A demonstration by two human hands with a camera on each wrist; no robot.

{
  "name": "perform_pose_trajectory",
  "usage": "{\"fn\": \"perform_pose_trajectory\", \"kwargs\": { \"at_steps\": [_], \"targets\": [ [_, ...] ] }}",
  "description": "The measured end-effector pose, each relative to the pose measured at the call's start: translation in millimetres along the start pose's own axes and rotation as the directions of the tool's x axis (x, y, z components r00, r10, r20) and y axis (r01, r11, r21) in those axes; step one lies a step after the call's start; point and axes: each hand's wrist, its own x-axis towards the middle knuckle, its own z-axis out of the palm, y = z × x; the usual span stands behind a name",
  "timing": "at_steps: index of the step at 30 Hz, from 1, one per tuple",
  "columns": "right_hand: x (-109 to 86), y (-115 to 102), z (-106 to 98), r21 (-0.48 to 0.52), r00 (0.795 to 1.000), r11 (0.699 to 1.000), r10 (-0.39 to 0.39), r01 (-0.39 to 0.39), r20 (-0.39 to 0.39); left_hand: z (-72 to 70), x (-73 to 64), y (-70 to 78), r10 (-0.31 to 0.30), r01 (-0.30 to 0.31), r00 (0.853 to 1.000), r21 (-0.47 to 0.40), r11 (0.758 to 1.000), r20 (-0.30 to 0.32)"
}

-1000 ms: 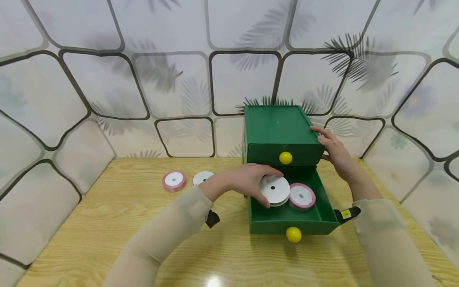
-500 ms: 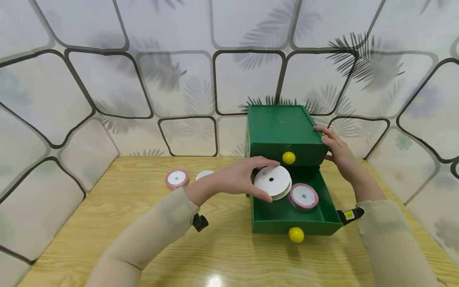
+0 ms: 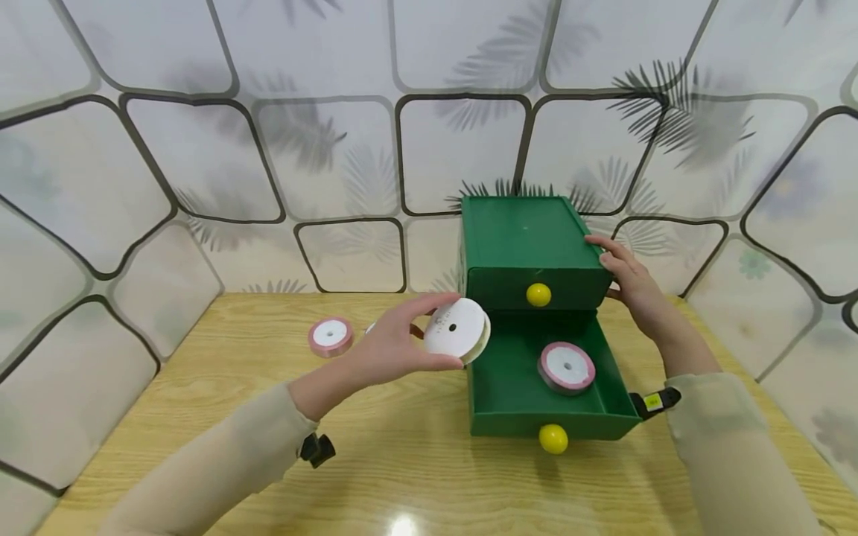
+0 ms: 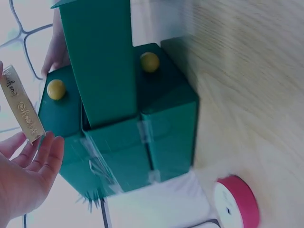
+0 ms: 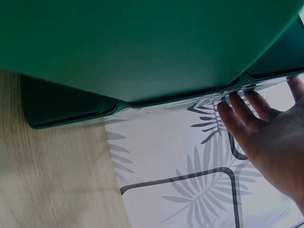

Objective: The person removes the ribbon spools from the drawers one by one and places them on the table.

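Observation:
My left hand (image 3: pixel 389 346) pinches a white ribbon spool (image 3: pixel 456 328) by its rim, just left of the pulled-out green drawer (image 3: pixel 506 409). In the left wrist view, the spool's cream ribbon (image 4: pixel 23 105) carries printed lettering. Inside the drawer lies a spool of pink ribbon (image 3: pixel 567 368) with a white face. My right hand (image 3: pixel 633 286) rests against the right side of the green drawer cabinet (image 3: pixel 526 231), fingers at its upper edge. The right wrist view shows those fingers (image 5: pixel 242 111) fairly straight against the cabinet's side.
Another pink ribbon spool (image 3: pixel 331 336) lies on the wooden table (image 3: pixel 375 476), left of the cabinet. Beside it, a white spool is mostly hidden behind my left hand. Yellow knobs mark the upper drawer (image 3: pixel 538 295) and the pulled-out one. Patterned fabric walls surround the table.
My left hand has lifted the white ribbon spool out of the drawer and carried it left, past the drawer's side. The pink spool stays inside. My right hand keeps its place on the cabinet.

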Motion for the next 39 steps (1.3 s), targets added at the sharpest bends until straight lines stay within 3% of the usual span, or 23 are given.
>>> {"fn": "perform_pose_trajectory", "kwargs": {
  "at_steps": [14, 22, 31, 39],
  "targets": [
    [-0.9, 1.7, -2.0, -0.019, 1.000, 1.000, -0.003, 0.002, -0.003, -20.4, -60.5, -36.6, -0.042, 0.045, 0.995, 0.029, 0.999, -0.092],
    [-2.0, 1.4, -1.9, -0.028, 1.000, 1.000, -0.009, 0.009, -0.004, -35.1, -94.3, -59.2, -0.114, 0.124, 0.985, 0.077, 0.989, -0.129],
    [0.2, 2.9, -2.2, -0.013, 1.000, 1.000, -0.016, 0.016, -0.007, -57.4, -115.0, -95.6, -0.120, 0.143, 0.983, 0.165, 0.976, -0.141],
    [1.6, 4.1, 0.7, -0.010, 1.000, 1.000, -0.015, 0.015, -0.007, -78.8, -124.9, -118.7, -0.217, 0.232, 0.972, 0.252, 0.940, -0.084]
  ]
}}
